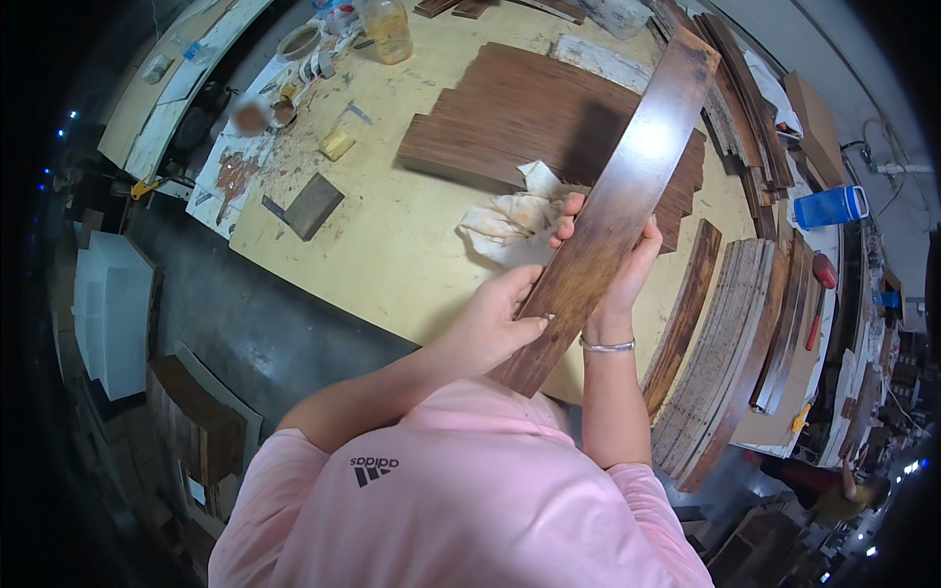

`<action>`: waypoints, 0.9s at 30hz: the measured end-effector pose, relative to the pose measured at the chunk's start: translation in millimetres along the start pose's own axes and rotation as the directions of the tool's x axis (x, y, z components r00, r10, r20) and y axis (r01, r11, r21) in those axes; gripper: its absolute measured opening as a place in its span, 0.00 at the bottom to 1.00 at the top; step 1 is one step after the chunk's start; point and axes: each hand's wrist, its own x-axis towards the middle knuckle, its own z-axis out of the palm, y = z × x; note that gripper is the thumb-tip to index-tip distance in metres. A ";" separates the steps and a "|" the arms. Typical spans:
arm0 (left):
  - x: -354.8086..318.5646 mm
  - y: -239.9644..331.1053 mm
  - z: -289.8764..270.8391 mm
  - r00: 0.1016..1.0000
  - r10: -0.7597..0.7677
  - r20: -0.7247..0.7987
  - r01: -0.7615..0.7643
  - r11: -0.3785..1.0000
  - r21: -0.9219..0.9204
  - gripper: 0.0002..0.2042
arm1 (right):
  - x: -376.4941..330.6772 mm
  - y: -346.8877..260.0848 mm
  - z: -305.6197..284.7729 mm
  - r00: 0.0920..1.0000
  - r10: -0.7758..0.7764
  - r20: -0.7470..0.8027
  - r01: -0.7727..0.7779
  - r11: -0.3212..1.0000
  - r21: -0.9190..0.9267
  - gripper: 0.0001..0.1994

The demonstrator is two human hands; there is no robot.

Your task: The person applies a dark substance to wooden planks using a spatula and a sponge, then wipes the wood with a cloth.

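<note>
A long brown wooden plank (618, 186) slants from my chest up over the table, its upper half shining under the light. My left hand (505, 314) grips its left edge near the close end, thumb on the top face beside a small pale spot. Farther along, my right hand (632, 265) supports it from the right and beneath, with its fingertips showing past the left edge. Just beyond my hands a crumpled, stained white cloth (510, 223) lies on the table. Behind it a stack of brown planks (520, 113) is partly hidden by the held plank.
On the pale table (382, 260) lie a dark square block (314, 206) and a yellow block (336, 145). A plastic jug (385, 34) stands at the back. More boards (711, 343) line the right side, near a blue container (831, 207). Another person (848, 500) is far right.
</note>
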 end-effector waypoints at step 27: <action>-15.2 46.0 -306.4 0.702 0.457 -0.546 -0.116 0.830 0.545 0.08 | 71.0 106.9 49.4 0.961 0.252 -0.118 -0.246 0.967 0.064 0.31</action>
